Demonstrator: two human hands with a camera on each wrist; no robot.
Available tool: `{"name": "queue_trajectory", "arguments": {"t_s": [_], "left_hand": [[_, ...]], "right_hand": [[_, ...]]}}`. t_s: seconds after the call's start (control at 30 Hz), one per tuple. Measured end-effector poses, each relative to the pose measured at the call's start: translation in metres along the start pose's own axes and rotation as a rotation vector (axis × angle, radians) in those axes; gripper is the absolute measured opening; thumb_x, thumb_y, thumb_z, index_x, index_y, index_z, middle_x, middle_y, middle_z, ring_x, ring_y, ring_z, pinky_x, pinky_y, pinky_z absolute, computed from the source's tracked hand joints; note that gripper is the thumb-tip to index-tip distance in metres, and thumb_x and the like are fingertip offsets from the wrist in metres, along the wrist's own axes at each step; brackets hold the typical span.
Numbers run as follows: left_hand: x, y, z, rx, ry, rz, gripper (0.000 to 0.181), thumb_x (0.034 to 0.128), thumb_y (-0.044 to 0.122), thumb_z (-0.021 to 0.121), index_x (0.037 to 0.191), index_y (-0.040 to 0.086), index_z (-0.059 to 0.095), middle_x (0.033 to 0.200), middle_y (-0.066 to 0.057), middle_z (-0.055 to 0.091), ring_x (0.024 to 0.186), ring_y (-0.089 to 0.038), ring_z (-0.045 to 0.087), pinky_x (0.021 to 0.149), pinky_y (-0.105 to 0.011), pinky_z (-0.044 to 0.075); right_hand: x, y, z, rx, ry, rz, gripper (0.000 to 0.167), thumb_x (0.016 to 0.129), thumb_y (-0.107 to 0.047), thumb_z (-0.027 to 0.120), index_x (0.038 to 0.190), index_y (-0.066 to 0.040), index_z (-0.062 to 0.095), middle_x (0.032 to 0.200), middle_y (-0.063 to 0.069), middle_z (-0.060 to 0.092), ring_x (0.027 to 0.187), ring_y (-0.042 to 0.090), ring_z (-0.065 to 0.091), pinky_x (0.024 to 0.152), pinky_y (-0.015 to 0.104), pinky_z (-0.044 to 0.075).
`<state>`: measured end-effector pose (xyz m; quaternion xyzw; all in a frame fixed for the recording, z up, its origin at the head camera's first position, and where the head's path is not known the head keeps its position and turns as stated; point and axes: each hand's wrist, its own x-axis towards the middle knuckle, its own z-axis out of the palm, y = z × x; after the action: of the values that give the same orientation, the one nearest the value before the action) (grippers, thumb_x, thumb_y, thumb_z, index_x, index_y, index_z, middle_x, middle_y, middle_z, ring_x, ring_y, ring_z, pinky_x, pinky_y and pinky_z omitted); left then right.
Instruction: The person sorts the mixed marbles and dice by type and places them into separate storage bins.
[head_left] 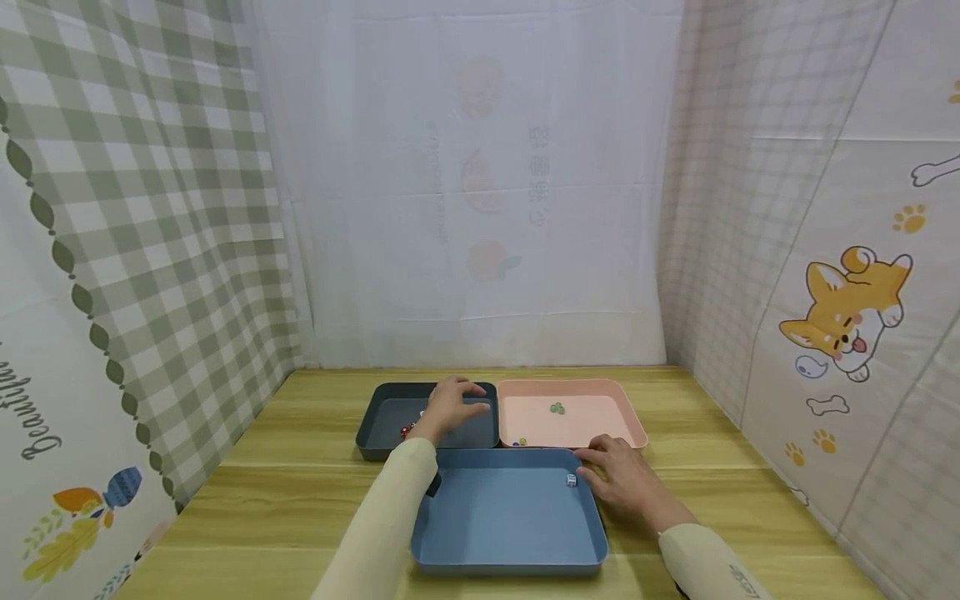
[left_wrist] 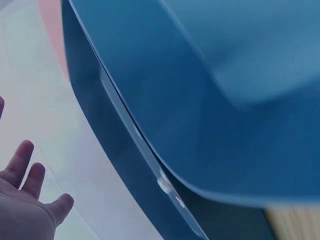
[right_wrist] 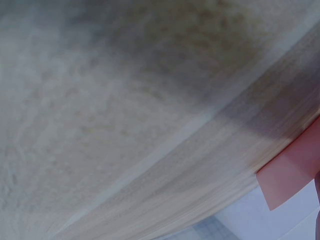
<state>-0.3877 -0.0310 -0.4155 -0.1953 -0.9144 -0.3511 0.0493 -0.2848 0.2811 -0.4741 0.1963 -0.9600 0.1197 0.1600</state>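
My left hand [head_left: 448, 407] hovers over the dark navy tray [head_left: 367, 427], its fingers spread and nothing between them; the left wrist view also shows the spread fingers [left_wrist: 34, 180]. Small red and white pieces [head_left: 407, 430] lie in that tray, partly hidden by the hand. Near the right wall of the blue tray [head_left: 510, 517] is my right hand [head_left: 628, 479], fingers loosely bent at the far right corner; whether they touch the rim I cannot tell. Inside the blue tray, close to those fingertips, sits a small white die [head_left: 572, 481]. The right wrist view barely catches the hand.
A pink tray [head_left: 570, 433] stands behind the blue one, beside the navy tray. Green pieces [head_left: 557, 408] and small yellow and blue pieces [head_left: 520, 442] lie in it. The trays are on a wood-grain table [head_left: 262, 492] with cloth curtains [head_left: 480, 208] around it.
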Motion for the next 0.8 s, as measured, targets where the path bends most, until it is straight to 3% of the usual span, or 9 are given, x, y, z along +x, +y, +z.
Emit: {"name": "queue_trajectory", "arguments": {"t_s": [0.27, 0.5, 0.8], "left_hand": [[0.002, 0.021, 0.019, -0.041, -0.028, 0.076, 0.028, 0.0904, 0.027, 0.073, 0.115, 0.014, 0.074, 0.137, -0.013, 0.053, 0.132, -0.035, 0.041, 0.105, -0.057, 0.036], [-0.001, 0.034, 0.035, -0.088, -0.059, 0.087, 0.024, 0.0891, 0.026, 0.075, 0.110, 0.015, 0.075, 0.142, -0.014, 0.050, 0.136, -0.036, 0.037, 0.106, -0.061, 0.034], [-0.006, 0.044, 0.056, -0.008, -0.110, 0.132, 0.022, 0.0881, 0.027, 0.076, 0.107, 0.015, 0.077, 0.140, -0.011, 0.050, 0.136, -0.034, 0.038, 0.110, -0.059, 0.028]], "right_hand": [[0.000, 0.000, 0.000, 0.004, 0.000, 0.011, 0.031, 0.092, -0.028, 0.070, 0.120, -0.015, 0.073, 0.112, 0.005, 0.059, 0.102, 0.027, 0.056, 0.092, 0.050, 0.047], [-0.001, 0.001, 0.002, 0.006, 0.014, 0.005, 0.030, 0.092, -0.027, 0.071, 0.119, -0.014, 0.073, 0.111, 0.005, 0.059, 0.101, 0.027, 0.056, 0.091, 0.050, 0.048], [0.000, 0.000, 0.001, 0.004, -0.019, 0.034, 0.030, 0.094, -0.025, 0.068, 0.122, -0.014, 0.072, 0.112, 0.005, 0.059, 0.103, 0.027, 0.055, 0.093, 0.050, 0.047]]}}
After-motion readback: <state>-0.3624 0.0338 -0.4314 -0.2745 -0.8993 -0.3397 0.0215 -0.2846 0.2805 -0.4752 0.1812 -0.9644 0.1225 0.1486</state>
